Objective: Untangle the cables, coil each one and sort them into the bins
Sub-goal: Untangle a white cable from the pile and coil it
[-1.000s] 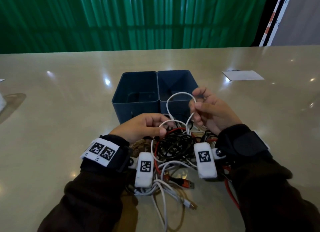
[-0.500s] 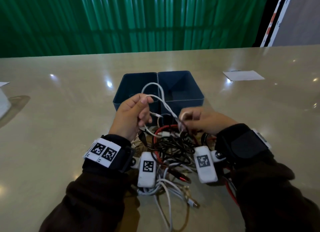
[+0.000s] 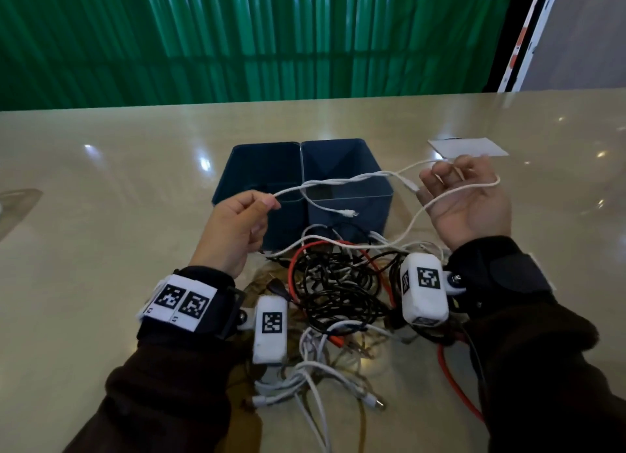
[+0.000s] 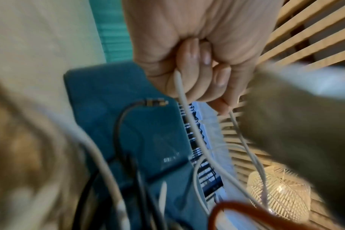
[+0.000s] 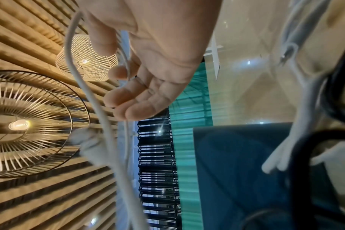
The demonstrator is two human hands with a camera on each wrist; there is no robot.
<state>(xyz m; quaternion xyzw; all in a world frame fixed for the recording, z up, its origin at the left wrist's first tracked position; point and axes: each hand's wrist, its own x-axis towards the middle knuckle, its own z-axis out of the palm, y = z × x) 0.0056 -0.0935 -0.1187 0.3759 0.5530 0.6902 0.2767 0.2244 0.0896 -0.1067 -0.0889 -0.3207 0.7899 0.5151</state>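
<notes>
Since earlier, our hands spread apart | left hand (image 3: pixel 237 229) pinches white cable (image 3: pixel 342 181), right hand (image 3: pixel 469 195) loosely hooks it | untangling; next, free its twist above bins (image 3: pixel 271 222).

A white paper sheet (image 3: pixel 469 146) lies on my glossy beige worktop (image 3: pixel 101 215); green corrugated wall (image 3: pixel 237 36) behind.

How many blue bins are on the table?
2. The left bin and the right bin stand side by side, touching, just beyond the cable pile. No others show.
</notes>
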